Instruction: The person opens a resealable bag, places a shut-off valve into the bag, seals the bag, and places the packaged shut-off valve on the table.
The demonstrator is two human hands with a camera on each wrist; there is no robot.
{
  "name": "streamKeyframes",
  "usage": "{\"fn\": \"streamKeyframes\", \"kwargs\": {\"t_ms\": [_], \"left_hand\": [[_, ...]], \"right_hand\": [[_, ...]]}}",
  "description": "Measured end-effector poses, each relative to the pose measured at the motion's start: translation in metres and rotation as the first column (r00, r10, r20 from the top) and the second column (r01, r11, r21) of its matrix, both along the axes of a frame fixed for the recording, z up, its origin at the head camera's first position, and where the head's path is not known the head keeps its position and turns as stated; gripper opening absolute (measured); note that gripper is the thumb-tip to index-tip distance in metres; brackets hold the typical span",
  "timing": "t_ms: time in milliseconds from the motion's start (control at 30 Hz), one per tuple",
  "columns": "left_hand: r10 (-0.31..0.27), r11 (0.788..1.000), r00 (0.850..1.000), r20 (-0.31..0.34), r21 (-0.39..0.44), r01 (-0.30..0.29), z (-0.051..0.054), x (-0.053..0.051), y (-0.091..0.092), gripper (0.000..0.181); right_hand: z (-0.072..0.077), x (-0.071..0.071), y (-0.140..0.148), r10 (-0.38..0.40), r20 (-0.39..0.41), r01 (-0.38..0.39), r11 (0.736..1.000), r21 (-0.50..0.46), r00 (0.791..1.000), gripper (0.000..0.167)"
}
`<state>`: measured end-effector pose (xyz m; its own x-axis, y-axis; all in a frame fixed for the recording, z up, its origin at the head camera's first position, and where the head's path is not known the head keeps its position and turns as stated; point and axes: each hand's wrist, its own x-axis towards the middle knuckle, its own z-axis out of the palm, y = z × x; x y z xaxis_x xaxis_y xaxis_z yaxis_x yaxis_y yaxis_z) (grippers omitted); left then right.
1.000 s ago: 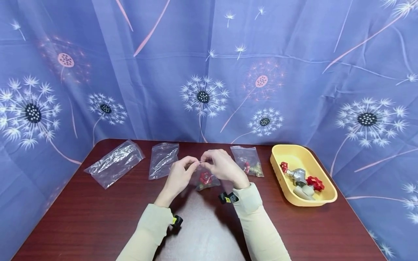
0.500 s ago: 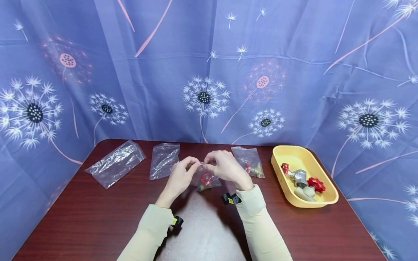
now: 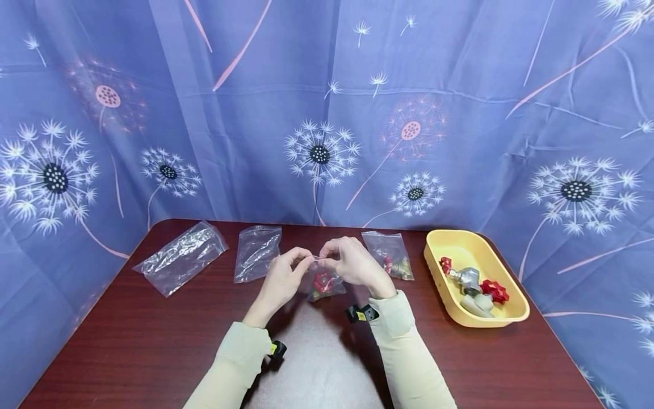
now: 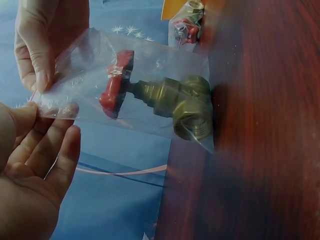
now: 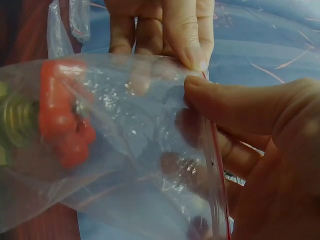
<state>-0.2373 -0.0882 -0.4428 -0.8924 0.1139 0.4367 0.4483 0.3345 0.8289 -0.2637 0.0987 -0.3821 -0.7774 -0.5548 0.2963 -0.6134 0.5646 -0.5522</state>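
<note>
Between both hands a clear zip bag (image 4: 85, 100) is held up by its top edge, which has a red line along the seal. Inside it is a brass valve (image 4: 192, 117) with a red handwheel (image 4: 117, 85). My left hand (image 3: 283, 275) pinches the seal between thumb and fingertips. Close beside it, my right hand (image 3: 352, 261) pinches the same edge, its thumb (image 5: 235, 107) on the near face and other fingers behind the plastic. In the left wrist view the bag's bottom reaches the dark red-brown table (image 4: 260, 150); whether it bears on it I cannot tell.
Two clear bags, one large (image 3: 181, 255) and one smaller (image 3: 257, 253), lie flat at the back left. Another bag (image 3: 388, 253) with red and brass parts lies right of my hands. A yellow tub (image 3: 444, 289) at the right holds several valve parts.
My hands have shifted slightly apart along the bag's top edge since a second ago, the right one moving a little to the right. Both keep pinching the bag.
</note>
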Motion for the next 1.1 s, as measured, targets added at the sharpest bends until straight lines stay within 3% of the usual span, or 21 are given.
{"fn": "streamKeyframes", "kwargs": {"t_ms": [233,600,900,1100], "left_hand": [[-0.001,1.0,1.0,0.021,0.021,0.0,-0.0025,-0.0004,-0.0001,0.006],[-0.021,0.999,0.998,0.056,0.04,0.019,0.0,0.0004,-0.002,0.007],[-0.029,1.0,0.996,0.081,0.004,0.029,-0.0007,-0.0002,-0.0031,0.011],[-0.021,1.0,0.997,0.076,0.013,0.02,0.0001,-0.0003,-0.003,0.009]], "right_hand": [[0.0009,0.0002,0.0029,-0.026,0.048,0.025,0.999,0.034,0.998,0.01],[-0.0037,-0.0055,0.008,0.046,0.147,-0.036,0.997,-0.064,0.988,0.011],[-0.0049,-0.0057,0.0079,0.062,0.176,-0.043,0.993,-0.11,0.982,0.012],[-0.0031,-0.0048,0.0077,0.041,0.184,-0.029,0.997,-0.07,0.982,0.007]]}}
